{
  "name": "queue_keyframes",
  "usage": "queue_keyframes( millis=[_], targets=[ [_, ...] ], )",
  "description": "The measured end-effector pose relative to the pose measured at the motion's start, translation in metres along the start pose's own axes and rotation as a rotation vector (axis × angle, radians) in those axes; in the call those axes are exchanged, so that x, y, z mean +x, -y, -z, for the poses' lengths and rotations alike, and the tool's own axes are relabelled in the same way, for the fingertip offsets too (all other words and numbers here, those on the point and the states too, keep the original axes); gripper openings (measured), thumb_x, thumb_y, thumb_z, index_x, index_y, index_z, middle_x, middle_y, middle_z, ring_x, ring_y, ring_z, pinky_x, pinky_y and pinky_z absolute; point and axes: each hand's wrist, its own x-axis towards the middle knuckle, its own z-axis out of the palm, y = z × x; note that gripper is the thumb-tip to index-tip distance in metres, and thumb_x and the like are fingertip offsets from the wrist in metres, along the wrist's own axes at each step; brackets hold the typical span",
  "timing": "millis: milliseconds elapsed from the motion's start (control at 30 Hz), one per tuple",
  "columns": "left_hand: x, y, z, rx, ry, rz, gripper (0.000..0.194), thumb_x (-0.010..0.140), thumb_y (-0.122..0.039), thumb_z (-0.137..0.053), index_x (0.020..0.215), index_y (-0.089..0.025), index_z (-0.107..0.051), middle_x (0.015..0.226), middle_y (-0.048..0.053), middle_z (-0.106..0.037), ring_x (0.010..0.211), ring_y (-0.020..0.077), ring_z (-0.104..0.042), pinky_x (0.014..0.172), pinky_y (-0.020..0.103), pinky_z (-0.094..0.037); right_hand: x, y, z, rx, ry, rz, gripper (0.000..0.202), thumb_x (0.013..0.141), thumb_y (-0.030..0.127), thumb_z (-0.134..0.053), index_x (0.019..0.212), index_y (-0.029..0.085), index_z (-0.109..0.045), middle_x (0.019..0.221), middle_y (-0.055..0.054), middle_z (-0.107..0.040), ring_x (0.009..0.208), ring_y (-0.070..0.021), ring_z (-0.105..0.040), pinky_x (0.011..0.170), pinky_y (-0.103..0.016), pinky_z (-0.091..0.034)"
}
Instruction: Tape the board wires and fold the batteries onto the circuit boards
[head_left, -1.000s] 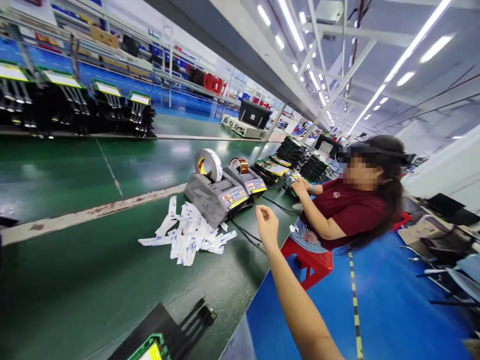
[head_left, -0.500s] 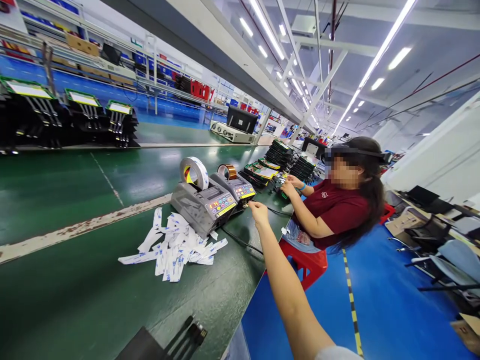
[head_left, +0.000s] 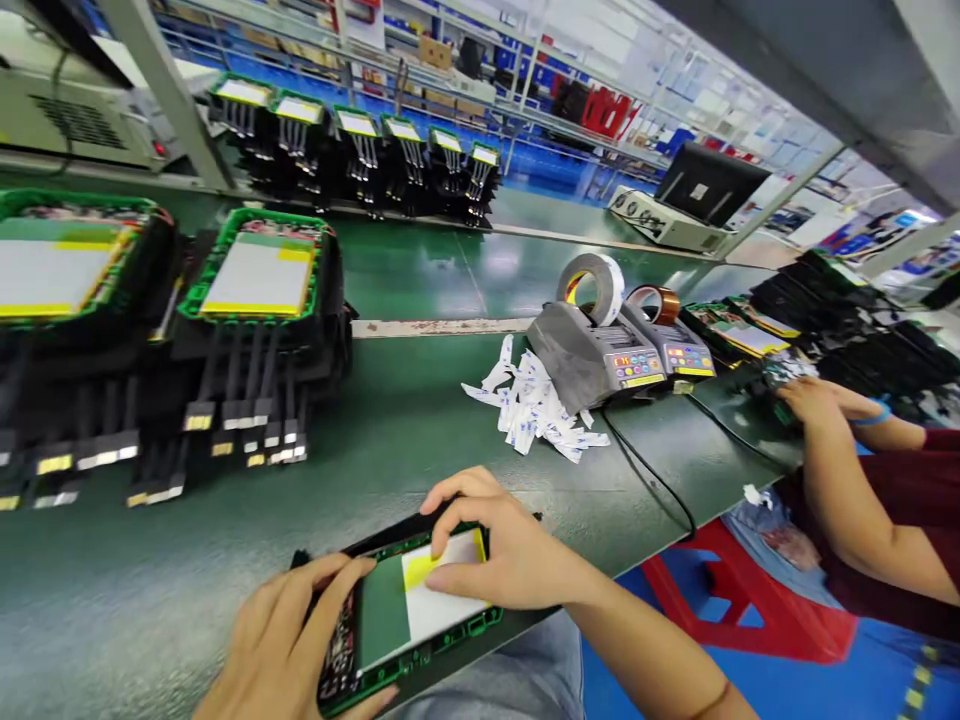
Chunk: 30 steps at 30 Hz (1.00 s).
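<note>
An open black device housing (head_left: 382, 600) lies at the table's near edge, with green board edges and a white battery pack (head_left: 446, 605) inside. My left hand (head_left: 289, 635) grips its left end, fingers over the top rim and thumb along the near side. Over the battery, my right hand (head_left: 499, 545) is bent, with thumb and fingertip close together at a strip of yellow tape (head_left: 421, 571). Whether the tape is pinched or pressed flat there is hard to see.
Stacked housings with cables (head_left: 259, 270) stand on the left. Paper-like strips (head_left: 536, 400) lie before two tape dispensers (head_left: 592, 355). A black cable (head_left: 652, 475) crosses the table. On the right, a co-worker's hands (head_left: 814, 400) handle parts.
My right hand has come back from the tape dispenser to the housing before me. My left hand has come into view on that housing. The view has swung left and down.
</note>
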Motion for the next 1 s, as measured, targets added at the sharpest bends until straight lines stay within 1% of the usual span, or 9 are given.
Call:
queue_keyframes(
  millis=[167, 267, 333, 433, 500, 600, 733, 867, 1000],
  targets=[
    [0.009, -0.010, 0.010, -0.052, -0.037, -0.018, 0.082, 0.067, -0.058, -0.081, 0.136, -0.028, -0.048, 0.123, 0.007, -0.057, 0.110, 0.0287, -0.056, 0.087, 0.039, -0.055, 0.020, -0.002, -0.027, -0.165, -0.016, -0.051, 0.023, 0.071, 0.021, -0.089, 0.075, 0.020, -0.066, 0.113, -0.001, -0.067, 0.113, -0.0197, -0.056, 0.105, -0.041, -0.039],
    [0.008, -0.016, 0.013, -0.106, -0.007, 0.055, 0.083, 0.063, -0.045, -0.085, 0.135, -0.029, -0.047, 0.126, 0.007, -0.055, 0.114, 0.0293, -0.053, 0.091, 0.040, -0.053, 0.022, -0.008, -0.035, -0.281, -0.070, -0.030, 0.025, 0.072, 0.025, -0.089, 0.075, 0.019, -0.064, 0.109, -0.002, -0.067, 0.109, -0.0212, -0.057, 0.101, -0.041, -0.042],
    [0.007, -0.020, 0.014, -0.134, 0.017, 0.115, 0.084, 0.062, -0.039, -0.087, 0.135, -0.029, -0.045, 0.128, 0.006, -0.053, 0.118, 0.0303, -0.049, 0.096, 0.043, -0.051, 0.020, -0.011, -0.040, -0.378, -0.135, 0.019, 0.031, 0.070, 0.029, -0.090, 0.084, 0.018, -0.064, 0.109, -0.005, -0.065, 0.108, -0.0235, -0.056, 0.097, -0.041, -0.044],
    [0.008, -0.025, 0.015, -0.136, 0.018, 0.124, 0.091, 0.058, -0.035, -0.090, 0.136, -0.029, -0.043, 0.128, 0.006, -0.052, 0.118, 0.0307, -0.048, 0.097, 0.044, -0.049, 0.013, -0.014, -0.048, -0.529, -0.295, 0.155, 0.051, 0.071, 0.035, -0.089, 0.107, 0.014, -0.061, 0.114, -0.012, -0.061, 0.105, -0.0258, -0.054, 0.092, -0.041, -0.047],
    [0.009, -0.027, 0.015, -0.123, 0.005, 0.119, 0.095, 0.054, -0.033, -0.092, 0.135, -0.028, -0.043, 0.127, 0.007, -0.052, 0.117, 0.0311, -0.047, 0.097, 0.045, -0.048, 0.006, -0.016, -0.052, -0.608, -0.340, 0.272, 0.042, 0.081, 0.035, -0.082, 0.111, 0.016, -0.060, 0.111, -0.011, -0.060, 0.100, -0.0243, -0.053, 0.089, -0.039, -0.047],
    [0.011, -0.028, 0.017, -0.112, -0.010, 0.114, 0.095, 0.052, -0.033, -0.094, 0.133, -0.026, -0.044, 0.125, 0.007, -0.052, 0.116, 0.0311, -0.047, 0.097, 0.045, -0.046, -0.002, -0.018, -0.054, -0.695, -0.284, 0.379, 0.022, 0.093, 0.034, -0.068, 0.110, 0.021, -0.064, 0.106, -0.007, -0.062, 0.095, -0.0220, -0.052, 0.086, -0.037, -0.044],
    [0.013, -0.029, 0.020, -0.099, -0.027, 0.086, 0.091, 0.053, -0.036, -0.093, 0.130, -0.024, -0.046, 0.123, 0.007, -0.052, 0.112, 0.0296, -0.047, 0.096, 0.044, -0.043, -0.006, -0.020, -0.053, -0.754, -0.256, 0.444, 0.029, 0.097, 0.038, -0.064, 0.118, 0.019, -0.065, 0.107, -0.006, -0.066, 0.093, -0.0214, -0.052, 0.084, -0.037, -0.042],
    [0.013, -0.022, 0.018, -0.045, -0.059, -0.006, 0.090, 0.055, -0.045, -0.091, 0.130, -0.020, -0.049, 0.121, 0.008, -0.053, 0.109, 0.0292, -0.048, 0.097, 0.045, -0.038, -0.004, -0.022, -0.053, -0.745, -0.232, 0.511, 0.026, 0.100, 0.035, -0.060, 0.116, 0.015, -0.065, 0.104, -0.006, -0.070, 0.090, -0.0194, -0.054, 0.083, -0.037, -0.042],
    [0.011, -0.015, 0.014, -0.006, -0.059, -0.058, 0.084, 0.064, -0.055, -0.084, 0.132, -0.020, -0.050, 0.121, 0.009, -0.054, 0.107, 0.0291, -0.050, 0.096, 0.045, -0.035, -0.003, -0.023, -0.052, -0.669, -0.223, 0.498, 0.021, 0.102, 0.031, -0.056, 0.111, 0.014, -0.065, 0.101, -0.007, -0.070, 0.088, -0.0192, -0.054, 0.079, -0.036, -0.045]
  ],
)
